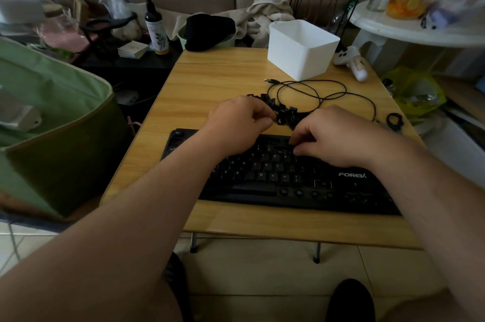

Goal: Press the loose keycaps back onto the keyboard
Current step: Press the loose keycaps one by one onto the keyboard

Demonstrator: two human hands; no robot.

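Head view: my left hand [237, 122] pinches a keycap [280, 120] from the pile beyond the keyboard [328, 190]; right hand [332, 138] fingers curl onto the top row. I should align stems before pressing.

White tub [301, 50], black cable [312, 93].

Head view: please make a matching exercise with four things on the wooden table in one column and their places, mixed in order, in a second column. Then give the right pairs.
Things:
1. keyboard
2. white box
3. loose keycaps
4. black cable

Places:
A. far right part of the table, behind the cable
B. small pile just beyond the keyboard, between the two hands
C. near edge of the table, under the hands
D. looped on the table between the box and the keycap pile

Pairs: 1-C, 2-A, 3-B, 4-D
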